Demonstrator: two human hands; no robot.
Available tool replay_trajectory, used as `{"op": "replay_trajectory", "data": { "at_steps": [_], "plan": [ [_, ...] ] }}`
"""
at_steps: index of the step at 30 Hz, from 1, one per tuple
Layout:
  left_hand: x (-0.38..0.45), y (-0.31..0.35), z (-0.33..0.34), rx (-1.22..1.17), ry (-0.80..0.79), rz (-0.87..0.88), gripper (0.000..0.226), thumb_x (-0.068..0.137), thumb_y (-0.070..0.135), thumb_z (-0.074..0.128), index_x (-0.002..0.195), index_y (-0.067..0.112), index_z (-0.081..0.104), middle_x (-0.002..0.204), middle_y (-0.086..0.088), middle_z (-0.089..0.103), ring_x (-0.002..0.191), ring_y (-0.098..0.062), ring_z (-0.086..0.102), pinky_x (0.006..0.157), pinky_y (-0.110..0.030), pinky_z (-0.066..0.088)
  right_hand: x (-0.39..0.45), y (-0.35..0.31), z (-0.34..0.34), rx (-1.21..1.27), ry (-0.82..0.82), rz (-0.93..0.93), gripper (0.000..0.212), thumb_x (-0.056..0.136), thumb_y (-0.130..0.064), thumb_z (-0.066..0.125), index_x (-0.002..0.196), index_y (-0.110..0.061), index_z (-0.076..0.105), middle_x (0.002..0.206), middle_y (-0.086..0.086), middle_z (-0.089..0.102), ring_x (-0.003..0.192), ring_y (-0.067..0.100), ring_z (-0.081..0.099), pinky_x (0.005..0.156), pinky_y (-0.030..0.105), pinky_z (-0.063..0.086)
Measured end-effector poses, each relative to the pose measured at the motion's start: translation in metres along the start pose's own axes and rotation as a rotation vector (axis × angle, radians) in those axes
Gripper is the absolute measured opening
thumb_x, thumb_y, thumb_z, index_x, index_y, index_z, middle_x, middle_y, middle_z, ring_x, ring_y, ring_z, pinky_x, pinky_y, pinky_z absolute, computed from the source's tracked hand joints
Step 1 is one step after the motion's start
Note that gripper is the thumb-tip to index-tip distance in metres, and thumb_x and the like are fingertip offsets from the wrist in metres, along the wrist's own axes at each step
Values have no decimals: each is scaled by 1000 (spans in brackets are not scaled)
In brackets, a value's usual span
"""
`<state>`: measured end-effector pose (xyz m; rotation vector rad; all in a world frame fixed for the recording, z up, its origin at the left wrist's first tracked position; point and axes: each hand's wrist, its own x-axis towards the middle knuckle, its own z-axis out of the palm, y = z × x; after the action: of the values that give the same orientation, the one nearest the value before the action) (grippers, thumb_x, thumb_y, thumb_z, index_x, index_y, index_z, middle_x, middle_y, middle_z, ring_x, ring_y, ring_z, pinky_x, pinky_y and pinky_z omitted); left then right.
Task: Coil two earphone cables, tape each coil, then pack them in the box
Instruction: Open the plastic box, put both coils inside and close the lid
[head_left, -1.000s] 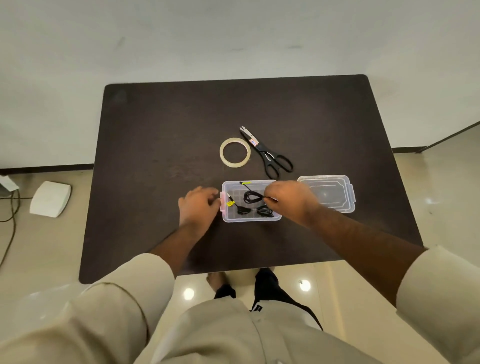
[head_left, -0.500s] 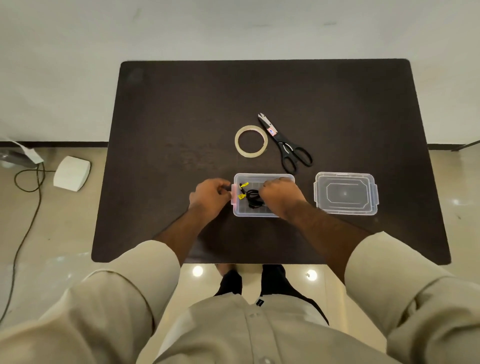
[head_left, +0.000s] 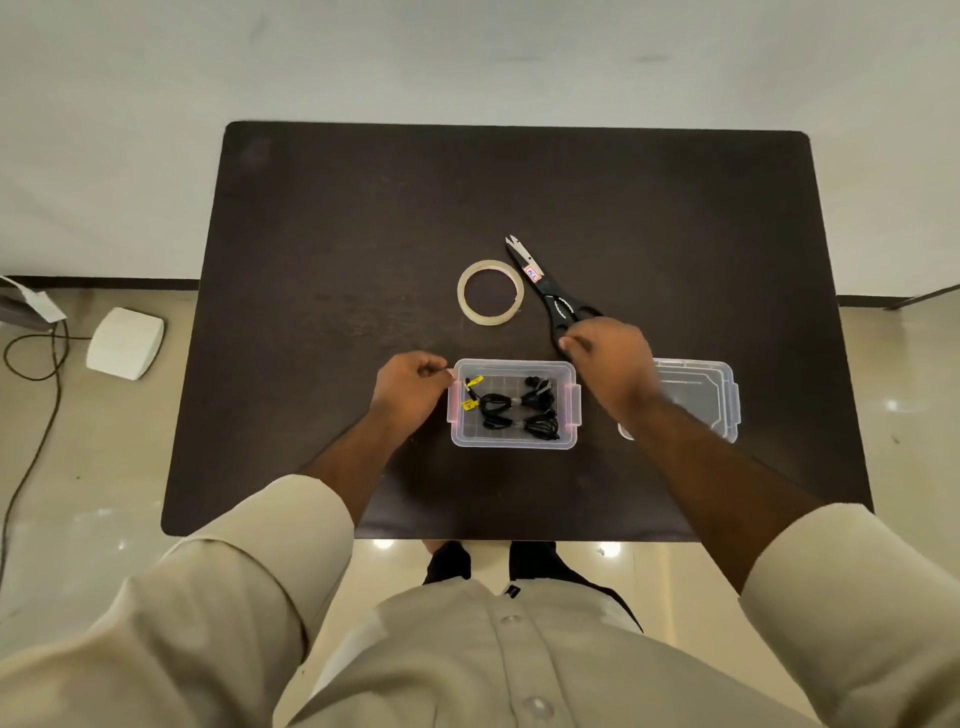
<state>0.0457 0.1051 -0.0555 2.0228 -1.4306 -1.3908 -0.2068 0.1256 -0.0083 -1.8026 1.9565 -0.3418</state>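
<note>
Head view looks down on a dark table (head_left: 363, 234). Near its front edge stands the open clear box (head_left: 514, 441), and inside it lie two black earphone coils (head_left: 519, 410), side by side on the floor of the box, with small yellow tags at their left end. So the packing seems nearly done; by my judgement only the closing is left.

The left hand (head_left: 410, 389) rests at the left end of the box, its fingers curled, the fingertips touching or almost touching the rim; whether it really pinches the rim I cannot tell. The right hand (head_left: 610, 364) hovers between the box and the lid (head_left: 717, 400), which lies flat on the table to the right. Its fingers are loosely curled and seem to hold nothing, though it covers the handles of the scissors (head_left: 545, 291). The tape roll (head_left: 491, 292) lies farther away, just left of the scissors.

What could go wrong: a loop or a yellow tag may stand above the rim and be caught under the lid, so it does not click. If the left hand lets go, the light box may slide when the lid is pressed.
</note>
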Motion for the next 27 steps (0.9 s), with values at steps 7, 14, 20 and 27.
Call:
{"op": "replay_trajectory", "data": {
  "at_steps": [7, 14, 20, 27],
  "plan": [
    [-19, 3, 13, 9, 146, 96, 31, 88, 26, 64, 118, 17, 66, 108, 3, 68, 96, -9, 64, 90, -32, 52, -41, 71, 13, 22, -75, 304, 17, 89, -19, 61, 94, -7, 72, 102, 12, 68, 95, 32, 62, 82, 35, 44],
    [-30, 66, 64, 472, 121, 522, 34, 90, 31, 58, 122, 21, 63, 121, -2, 63, 113, -27, 52, 93, -42, 40, -62, 112, 14, -274, -302, 28, 70, 79, -52, 68, 138, -19, 49, 151, 4, 37, 140, 25, 30, 114, 43, 27],
    [-40, 94, 125, 699, -37, 741, 33, 89, 29, 56, 119, 19, 64, 118, -1, 63, 112, -23, 53, 96, -36, 33, -67, 120, 18, -351, -300, -129, 78, 77, -52, 69, 143, -20, 41, 154, 7, 29, 144, 28, 23, 115, 44, 23],
    [-49, 100, 136, 526, 83, 549, 29, 90, 24, 59, 117, 16, 66, 117, -4, 65, 111, -25, 54, 94, -34, 37, -72, 103, -4, -357, -185, -244, 26, 96, -21, 48, 113, -10, 64, 123, 10, 60, 118, 29, 56, 95, 40, 48]
  ]
}}
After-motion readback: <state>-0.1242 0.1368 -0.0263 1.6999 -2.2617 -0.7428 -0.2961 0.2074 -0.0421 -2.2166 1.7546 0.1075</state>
